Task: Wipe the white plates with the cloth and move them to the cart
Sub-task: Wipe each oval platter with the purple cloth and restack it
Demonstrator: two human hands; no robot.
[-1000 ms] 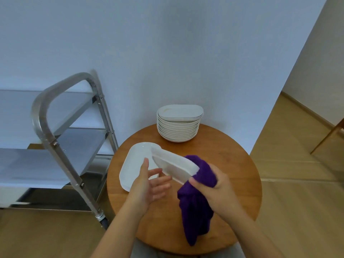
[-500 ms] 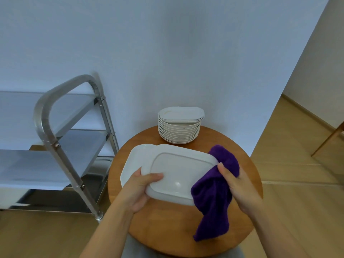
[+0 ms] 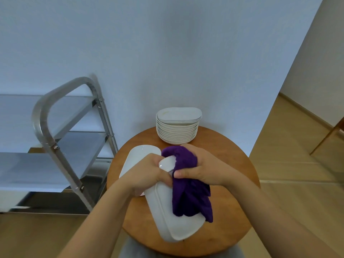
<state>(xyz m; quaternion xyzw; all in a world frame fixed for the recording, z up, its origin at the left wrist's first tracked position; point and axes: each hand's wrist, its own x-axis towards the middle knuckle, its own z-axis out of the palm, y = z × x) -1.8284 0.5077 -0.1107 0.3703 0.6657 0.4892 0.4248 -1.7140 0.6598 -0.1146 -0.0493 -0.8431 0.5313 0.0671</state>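
Two hands wipe a white plate (image 3: 173,216) above a round worktop (image 3: 232,211).
Left hand (image 3: 147,174) grips the stiff, likely slippery, breakable plate's rim; right hand (image 3: 202,168) clutches the soft purple cloth (image 3: 188,190).

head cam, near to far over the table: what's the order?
Held plate → purple cloth with both hands gripping, left hand, right hand → flat plate lying on the table → plate stack → wall.
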